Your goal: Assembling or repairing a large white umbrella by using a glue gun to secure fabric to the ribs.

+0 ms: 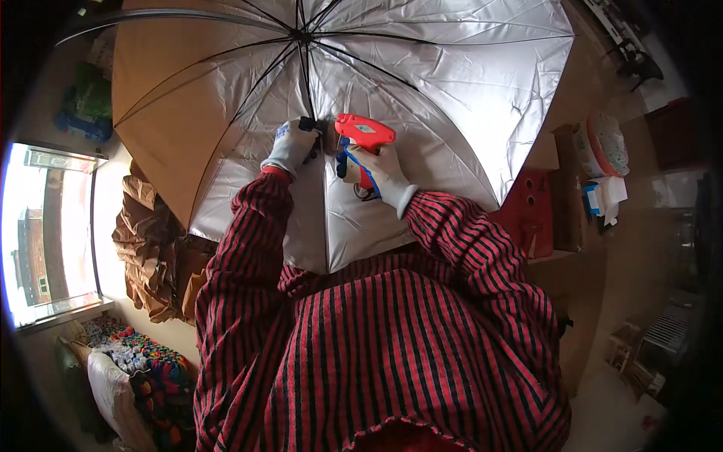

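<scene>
An opened umbrella [444, 98] with a silvery inner side and thin black ribs is spread out in front of me, its inside facing up. My left hand [290, 147], in a white glove, is closed at one rib, with a small black piece [307, 123] at its fingertips; what that piece is, I cannot make out. Just to the right, my right hand [385, 172], in a white and blue glove, grips a red tagging gun [364, 132]. The gun's front end points left toward my left fingers. Its lower handle is partly covered by my glove.
Crumpled brown paper [143, 248] lies at the left, near a bright window [49, 226]. Below it sits a pile of colourful knitted fabric [151, 358]. At the right are a red box-like thing [527, 215], a tub with a red rim [595, 147] and a small white box [608, 196].
</scene>
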`<move>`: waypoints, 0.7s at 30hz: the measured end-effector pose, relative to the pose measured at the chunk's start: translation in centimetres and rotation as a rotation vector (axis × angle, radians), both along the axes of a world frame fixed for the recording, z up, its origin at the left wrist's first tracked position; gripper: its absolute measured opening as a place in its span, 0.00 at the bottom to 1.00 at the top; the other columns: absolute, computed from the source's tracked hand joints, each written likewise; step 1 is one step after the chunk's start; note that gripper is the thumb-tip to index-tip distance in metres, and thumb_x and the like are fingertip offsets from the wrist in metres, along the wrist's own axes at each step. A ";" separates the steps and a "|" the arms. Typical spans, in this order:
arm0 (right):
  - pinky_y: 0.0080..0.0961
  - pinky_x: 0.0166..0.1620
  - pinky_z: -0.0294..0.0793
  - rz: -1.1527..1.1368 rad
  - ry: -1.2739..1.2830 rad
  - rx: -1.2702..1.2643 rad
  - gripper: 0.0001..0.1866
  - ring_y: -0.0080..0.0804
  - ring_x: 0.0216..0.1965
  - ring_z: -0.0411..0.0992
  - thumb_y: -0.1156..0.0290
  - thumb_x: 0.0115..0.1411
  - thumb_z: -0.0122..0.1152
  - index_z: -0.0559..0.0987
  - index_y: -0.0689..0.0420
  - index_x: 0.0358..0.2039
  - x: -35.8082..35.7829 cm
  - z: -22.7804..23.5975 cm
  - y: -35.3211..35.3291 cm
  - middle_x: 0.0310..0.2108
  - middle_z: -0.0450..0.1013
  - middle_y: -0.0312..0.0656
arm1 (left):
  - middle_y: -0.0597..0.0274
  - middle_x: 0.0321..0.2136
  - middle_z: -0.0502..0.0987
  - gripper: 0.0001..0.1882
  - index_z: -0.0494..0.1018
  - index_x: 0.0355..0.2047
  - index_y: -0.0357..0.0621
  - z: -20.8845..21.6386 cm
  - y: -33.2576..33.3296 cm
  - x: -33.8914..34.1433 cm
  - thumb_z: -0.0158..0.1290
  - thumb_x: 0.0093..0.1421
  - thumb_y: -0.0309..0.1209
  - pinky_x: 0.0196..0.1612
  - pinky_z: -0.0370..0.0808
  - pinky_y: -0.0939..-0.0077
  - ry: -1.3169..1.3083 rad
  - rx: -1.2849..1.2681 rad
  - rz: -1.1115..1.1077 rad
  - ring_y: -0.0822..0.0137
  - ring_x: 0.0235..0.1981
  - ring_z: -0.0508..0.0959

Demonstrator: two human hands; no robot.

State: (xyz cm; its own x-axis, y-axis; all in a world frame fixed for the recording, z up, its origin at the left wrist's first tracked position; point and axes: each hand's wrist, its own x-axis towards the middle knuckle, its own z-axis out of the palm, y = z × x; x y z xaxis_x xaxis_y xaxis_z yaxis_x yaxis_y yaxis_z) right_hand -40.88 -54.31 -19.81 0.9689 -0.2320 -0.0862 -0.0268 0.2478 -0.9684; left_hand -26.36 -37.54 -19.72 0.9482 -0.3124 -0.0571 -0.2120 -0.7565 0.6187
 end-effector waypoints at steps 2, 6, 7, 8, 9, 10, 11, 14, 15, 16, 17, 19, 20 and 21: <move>0.18 0.31 0.67 -0.080 0.063 -0.001 0.08 0.14 0.28 0.68 0.67 0.55 0.62 0.79 0.58 0.33 0.6 -0.7 0.6 0.27 0.73 0.29 | 0.51 0.24 0.79 0.14 0.78 0.33 0.39 0.9 0.0 1.2 0.56 0.52 0.36 0.32 0.76 0.64 -0.035 0.093 -0.075 0.58 0.27 0.81; 0.19 0.28 0.67 -0.131 0.233 0.064 0.06 0.16 0.24 0.68 0.68 0.55 0.61 0.78 0.57 0.29 1.1 0.7 1.8 0.25 0.73 0.30 | 0.50 0.23 0.79 0.17 0.78 0.31 0.37 3.2 -1.3 3.9 0.56 0.53 0.41 0.33 0.76 0.64 0.267 0.005 -0.008 0.57 0.28 0.81; 0.19 0.27 0.68 -0.137 0.296 0.096 0.06 0.17 0.23 0.68 0.68 0.56 0.61 0.78 0.57 0.28 1.5 1.2 2.1 0.24 0.73 0.30 | 0.49 0.24 0.79 0.18 0.78 0.31 0.37 3.6 -1.5 4.4 0.56 0.52 0.42 0.33 0.76 0.64 0.420 -0.065 0.044 0.57 0.28 0.81; 0.19 0.27 0.68 -0.141 0.295 0.098 0.06 0.17 0.23 0.68 0.68 0.56 0.61 0.78 0.57 0.28 1.8 0.5 2.3 0.24 0.73 0.30 | 0.49 0.24 0.79 0.18 0.78 0.31 0.37 3.4 -1.9 4.8 0.56 0.52 0.42 0.33 0.76 0.64 0.420 -0.063 0.040 0.57 0.28 0.81; 0.20 0.25 0.68 -0.158 0.226 0.165 0.05 0.18 0.22 0.69 0.69 0.56 0.60 0.77 0.56 0.27 2.3 -0.7 2.7 0.23 0.72 0.31 | 0.49 0.24 0.79 0.19 0.78 0.30 0.36 3.2 -2.3 5.0 0.57 0.52 0.43 0.33 0.76 0.64 0.356 0.025 0.021 0.57 0.28 0.81; 0.20 0.24 0.68 -0.176 0.159 0.233 0.05 0.19 0.21 0.69 0.69 0.56 0.59 0.76 0.56 0.26 2.9 -2.3 3.1 0.22 0.72 0.31 | 0.49 0.25 0.79 0.20 0.78 0.30 0.36 2.7 -2.5 5.3 0.57 0.51 0.44 0.33 0.77 0.65 0.294 0.113 0.002 0.57 0.28 0.81; 0.20 0.23 0.68 -0.190 0.095 0.301 0.05 0.20 0.20 0.70 0.69 0.56 0.59 0.75 0.56 0.26 2.9 -3.1 3.7 0.21 0.71 0.31 | 0.48 0.25 0.80 0.21 0.78 0.30 0.35 2.0 -2.5 5.4 0.58 0.51 0.45 0.33 0.77 0.65 0.234 0.201 -0.014 0.57 0.28 0.81; 0.24 0.24 0.67 -0.141 0.078 0.362 0.09 0.20 0.20 0.68 0.66 0.53 0.61 0.75 0.57 0.25 2.9 -4.6 5.0 0.19 0.70 0.31 | 0.48 0.25 0.80 0.22 0.79 0.29 0.35 0.3 -1.4 6.1 0.59 0.50 0.45 0.33 0.77 0.65 0.285 0.177 -0.005 0.57 0.29 0.81; 0.25 0.25 0.66 -0.123 0.064 0.392 0.10 0.20 0.20 0.67 0.64 0.52 0.62 0.75 0.58 0.24 3.2 -5.0 5.2 0.19 0.70 0.31 | 0.48 0.26 0.80 0.22 0.79 0.29 0.34 0.3 -1.5 6.3 0.60 0.49 0.45 0.33 0.77 0.65 0.306 0.165 -0.008 0.57 0.29 0.81; 0.25 0.25 0.66 -0.128 0.064 0.393 0.10 0.20 0.20 0.67 0.64 0.52 0.62 0.75 0.58 0.24 3.4 -5.3 5.6 0.19 0.70 0.31 | 0.48 0.26 0.80 0.22 0.79 0.29 0.34 0.3 -1.7 6.6 0.60 0.49 0.45 0.33 0.77 0.65 0.306 0.167 -0.012 0.57 0.29 0.81; 0.25 0.24 0.66 -0.143 0.097 0.371 0.11 0.20 0.19 0.67 0.64 0.52 0.62 0.74 0.58 0.24 3.7 -5.7 6.1 0.18 0.69 0.31 | 0.49 0.26 0.80 0.21 0.79 0.29 0.35 0.4 -1.8 6.8 0.60 0.49 0.44 0.33 0.77 0.65 0.281 0.206 -0.031 0.57 0.29 0.81; 0.26 0.23 0.67 -0.174 0.174 0.325 0.11 0.21 0.18 0.67 0.64 0.52 0.62 0.74 0.58 0.23 3.4 -5.5 6.6 0.18 0.69 0.31 | 0.49 0.27 0.80 0.19 0.79 0.28 0.35 0.1 -2.0 6.7 0.60 0.49 0.42 0.33 0.77 0.65 0.238 0.285 -0.068 0.58 0.30 0.81; 0.26 0.23 0.67 -0.180 0.178 0.327 0.11 0.21 0.18 0.67 0.64 0.52 0.62 0.74 0.58 0.23 3.2 -5.5 6.4 0.18 0.69 0.31 | 0.49 0.27 0.80 0.19 0.79 0.28 0.35 0.0 -2.2 6.7 0.60 0.49 0.42 0.33 0.77 0.65 0.242 0.287 -0.074 0.58 0.30 0.81; 0.24 0.23 0.68 -0.138 0.219 0.354 0.09 0.22 0.19 0.69 0.66 0.53 0.61 0.74 0.57 0.25 2.9 -5.5 6.1 0.19 0.69 0.31 | 0.50 0.26 0.80 0.17 0.79 0.28 0.36 -0.1 -2.4 6.8 0.59 0.49 0.41 0.32 0.77 0.66 0.204 0.319 -0.158 0.58 0.29 0.81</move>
